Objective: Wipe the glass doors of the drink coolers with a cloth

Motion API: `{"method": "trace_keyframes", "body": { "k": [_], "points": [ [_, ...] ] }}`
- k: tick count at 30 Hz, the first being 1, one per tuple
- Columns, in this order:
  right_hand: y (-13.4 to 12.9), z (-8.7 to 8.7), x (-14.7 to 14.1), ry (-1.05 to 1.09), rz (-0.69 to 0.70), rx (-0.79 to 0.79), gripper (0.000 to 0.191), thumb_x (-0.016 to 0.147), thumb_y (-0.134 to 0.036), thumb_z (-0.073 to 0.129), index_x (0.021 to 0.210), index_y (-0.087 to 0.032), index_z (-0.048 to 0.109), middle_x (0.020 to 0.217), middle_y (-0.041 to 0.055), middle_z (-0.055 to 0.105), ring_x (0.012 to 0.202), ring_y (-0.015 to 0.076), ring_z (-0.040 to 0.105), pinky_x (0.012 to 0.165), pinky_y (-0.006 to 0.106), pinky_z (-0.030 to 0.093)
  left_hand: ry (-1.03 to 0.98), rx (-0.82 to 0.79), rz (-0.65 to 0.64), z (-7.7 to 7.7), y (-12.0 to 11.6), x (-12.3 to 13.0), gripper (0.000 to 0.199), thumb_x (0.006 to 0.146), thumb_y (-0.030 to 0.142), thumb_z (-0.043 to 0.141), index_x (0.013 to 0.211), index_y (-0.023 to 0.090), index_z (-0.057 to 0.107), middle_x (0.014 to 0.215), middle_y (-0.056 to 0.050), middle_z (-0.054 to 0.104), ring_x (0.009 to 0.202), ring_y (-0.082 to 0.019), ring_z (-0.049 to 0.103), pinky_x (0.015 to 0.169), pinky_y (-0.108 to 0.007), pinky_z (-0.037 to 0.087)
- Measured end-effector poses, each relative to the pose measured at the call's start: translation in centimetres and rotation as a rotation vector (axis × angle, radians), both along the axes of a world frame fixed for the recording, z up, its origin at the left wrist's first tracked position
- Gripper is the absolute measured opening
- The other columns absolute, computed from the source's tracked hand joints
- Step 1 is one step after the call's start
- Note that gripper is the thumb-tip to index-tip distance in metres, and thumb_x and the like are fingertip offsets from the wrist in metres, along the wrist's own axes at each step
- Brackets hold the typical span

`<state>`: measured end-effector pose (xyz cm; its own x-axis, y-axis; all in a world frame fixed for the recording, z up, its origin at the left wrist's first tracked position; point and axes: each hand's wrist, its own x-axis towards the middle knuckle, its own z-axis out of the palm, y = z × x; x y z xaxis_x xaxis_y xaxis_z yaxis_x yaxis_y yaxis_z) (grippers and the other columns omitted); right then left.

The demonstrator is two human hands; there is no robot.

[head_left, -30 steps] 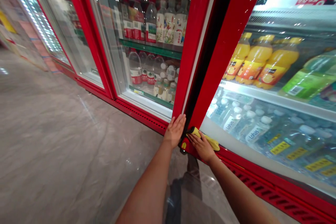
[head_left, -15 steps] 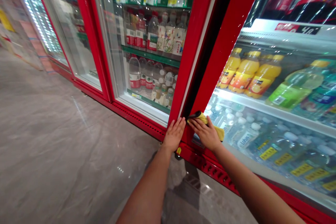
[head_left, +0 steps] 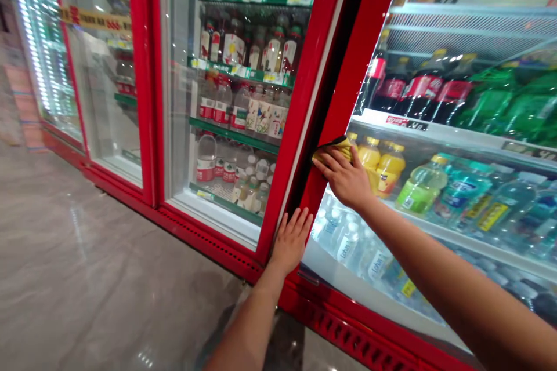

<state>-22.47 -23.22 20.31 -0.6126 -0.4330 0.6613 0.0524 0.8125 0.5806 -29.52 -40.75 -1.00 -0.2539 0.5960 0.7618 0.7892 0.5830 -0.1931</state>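
My right hand (head_left: 346, 177) presses a yellow cloth (head_left: 337, 151) with a dark edge against the red door frame (head_left: 333, 116) of the right-hand drinks fridge. Part of the cloth lies over the glass beside the frame, and its underside is hidden by my palm. Lower down, my left hand (head_left: 290, 243) rests with fingers spread at the bottom of the dark gap between the two fridges, holding nothing.
Behind the right glass stand orange juice bottles (head_left: 390, 168), cola bottles (head_left: 424, 84) and water bottles (head_left: 343, 237). To the left is another red-framed fridge with bottled drinks (head_left: 256, 110). A vented red base (head_left: 335, 324) runs along the grey floor (head_left: 108, 278).
My right hand and the cloth have moved up the red frame, away from my left hand. The left hand stays low by the gap. My view has tilted upward, showing higher shelves.
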Motion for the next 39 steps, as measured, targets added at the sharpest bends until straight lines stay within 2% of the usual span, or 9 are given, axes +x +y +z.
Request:
{"method": "trace_keyframes", "body": {
  "k": [4,6,8,10,14,22,31,36,39],
  "points": [
    [0.5,7.2,-0.7,0.098,-0.055,-0.03,0.051,0.1,-0.016,0.038,0.149,-0.024,0.05,0.152,0.0093,0.053,0.146,0.0287,0.039,0.124,0.063,0.008,0.015,0.046,0.034,0.4,0.8,-0.3,0.072,0.095,0.024,0.05,0.161,0.016,0.023,0.169,-0.005,0.025,0.158,-0.025,0.015,0.127,-0.049,0.022],
    [0.6,9.6,-1.0,0.157,-0.069,-0.071,0.051,0.1,-0.017,0.038,0.149,-0.023,0.05,0.154,0.0107,0.051,0.148,0.0303,0.034,0.124,0.064,0.008,0.018,0.054,0.045,0.2,0.9,-0.4,0.069,0.095,0.023,0.048,0.16,0.016,0.026,0.169,-0.005,0.025,0.157,-0.025,0.017,0.127,-0.049,0.023],
    [0.5,10.4,-1.1,0.174,-0.07,-0.084,0.051,0.1,-0.019,0.04,0.15,-0.019,0.05,0.155,0.0131,0.049,0.149,0.0322,0.032,0.123,0.065,0.007,0.016,0.053,0.052,-0.2,0.9,-0.5,0.068,0.095,0.02,0.047,0.16,0.016,0.028,0.169,-0.005,0.025,0.157,-0.025,0.017,0.127,-0.048,0.023],
    [0.3,9.5,-1.1,0.162,-0.054,-0.069,0.052,0.099,-0.023,0.044,0.15,-0.016,0.048,0.156,0.0153,0.047,0.149,0.0337,0.031,0.123,0.065,0.007,0.012,0.048,0.054,-0.7,0.8,-0.6,0.068,0.094,0.019,0.047,0.159,0.016,0.028,0.169,-0.005,0.025,0.157,-0.025,0.017,0.127,-0.048,0.023],
    [-0.2,5.0,-0.8,0.135,-0.01,-0.014,0.053,0.1,-0.03,0.045,0.15,-0.013,0.048,0.153,0.0149,0.051,0.147,0.0334,0.035,0.125,0.063,0.01,-0.015,0.031,0.058,-1.7,0.7,-0.5,0.072,0.093,0.018,0.048,0.161,0.015,0.024,0.168,-0.007,0.026,0.158,-0.025,0.015,0.128,-0.05,0.021],
    [-0.3,-5.0,-0.4,0.024,0.07,-0.013,0.052,0.1,-0.017,0.044,0.152,-0.014,0.045,0.147,0.0131,0.057,0.141,0.0293,0.044,0.126,0.059,0.015,-0.09,-0.021,0.042,-3.6,-0.3,-0.2,0.078,0.089,0.013,0.046,0.162,0.011,0.016,0.169,-0.01,0.021,0.158,-0.025,0.01,0.128,-0.051,0.018],
    [-0.6,-18.4,0.4,-0.148,0.172,0.011,0.059,0.095,-0.015,0.047,0.153,-0.009,0.041,0.154,0.0125,0.05,0.147,0.025,0.037,0.126,0.053,0.022,-0.19,-0.103,0.094,-5.7,-2.6,0.0,0.08,0.086,0.009,0.044,0.161,0.007,0.015,0.169,-0.013,0.018,0.158,-0.025,0.006,0.128,-0.051,0.018],
    [-1.3,-25.2,0.8,-0.21,0.18,-0.023,0.057,0.093,-0.016,0.046,0.15,-0.014,0.047,0.152,0.0088,0.054,0.141,0.0232,0.046,0.124,0.049,0.03,-0.197,-0.116,0.11,-6.6,-3.7,-0.1,0.082,0.084,0.005,0.043,0.161,0.007,0.014,0.169,-0.014,0.018,0.158,-0.024,0.008,0.127,-0.049,0.023],
    [-1.9,-28.2,0.9,-0.255,0.184,-0.02,0.056,0.092,-0.016,0.047,0.148,-0.021,0.052,0.15,0.0048,0.056,0.139,0.0213,0.051,0.122,0.045,0.036,-0.198,-0.126,0.127,-6.9,-4.1,-0.2,0.083,0.083,0.003,0.042,0.161,0.007,0.015,0.168,-0.015,0.02,0.158,-0.025,0.01,0.126,-0.048,0.024]
  ]
}}
